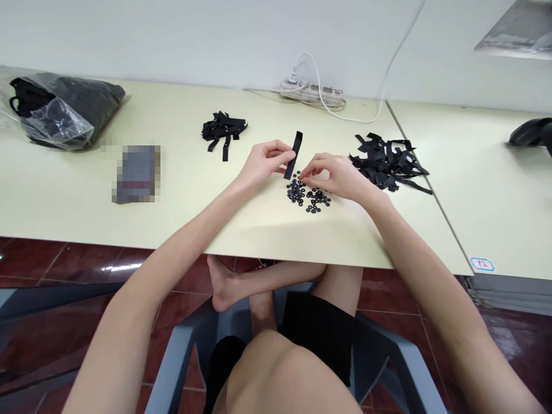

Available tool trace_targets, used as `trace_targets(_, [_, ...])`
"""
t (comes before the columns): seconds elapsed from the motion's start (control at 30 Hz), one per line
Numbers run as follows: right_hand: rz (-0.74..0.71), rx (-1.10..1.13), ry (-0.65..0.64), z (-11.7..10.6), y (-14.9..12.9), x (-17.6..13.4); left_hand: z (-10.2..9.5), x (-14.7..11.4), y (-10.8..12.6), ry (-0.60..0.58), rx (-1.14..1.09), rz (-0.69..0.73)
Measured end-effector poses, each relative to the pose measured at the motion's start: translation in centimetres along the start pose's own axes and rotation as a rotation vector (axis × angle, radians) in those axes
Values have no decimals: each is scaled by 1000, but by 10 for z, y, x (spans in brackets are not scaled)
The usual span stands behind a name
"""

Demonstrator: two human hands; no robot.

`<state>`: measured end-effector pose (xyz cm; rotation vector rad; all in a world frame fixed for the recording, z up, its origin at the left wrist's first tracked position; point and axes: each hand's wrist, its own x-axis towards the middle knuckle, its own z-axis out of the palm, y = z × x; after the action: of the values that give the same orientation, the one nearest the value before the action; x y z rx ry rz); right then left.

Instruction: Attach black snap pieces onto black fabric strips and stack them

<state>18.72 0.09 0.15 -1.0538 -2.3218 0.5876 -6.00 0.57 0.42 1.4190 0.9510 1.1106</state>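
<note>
Between the thumb and fingers of my left hand (pixel 267 161) is a short black fabric strip (pixel 297 141), held tilted above the table. My right hand (pixel 330 172) is just to its right, thumb and fingertips pinched together over small round black snap buttons (pixel 295 192). Whatever sits in that pinch is too small to make out. The buttons lie in loose clusters below both hands. Beside my right hand spreads a larger heap of black strips (pixel 386 164). A smaller heap of strips (pixel 223 129) lies beyond my left forearm.
A clear plastic bag (pixel 73 109) full of black material stands at the far left, with a blurred flat object (pixel 137 172) near it. A white power strip (pixel 313 92) with cables runs along the wall. A black object (pixel 532 132) rests on the right-hand table.
</note>
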Motion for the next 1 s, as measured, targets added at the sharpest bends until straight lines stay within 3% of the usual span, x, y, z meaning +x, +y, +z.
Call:
trace_targets(0.63, [-26, -85, -83, 1, -17, -3, 0, 0, -4, -13, -30, 2])
trace_targets(1.0, [46, -75, -138, 5, -19, -2, 1, 0, -5, -38, -28, 0])
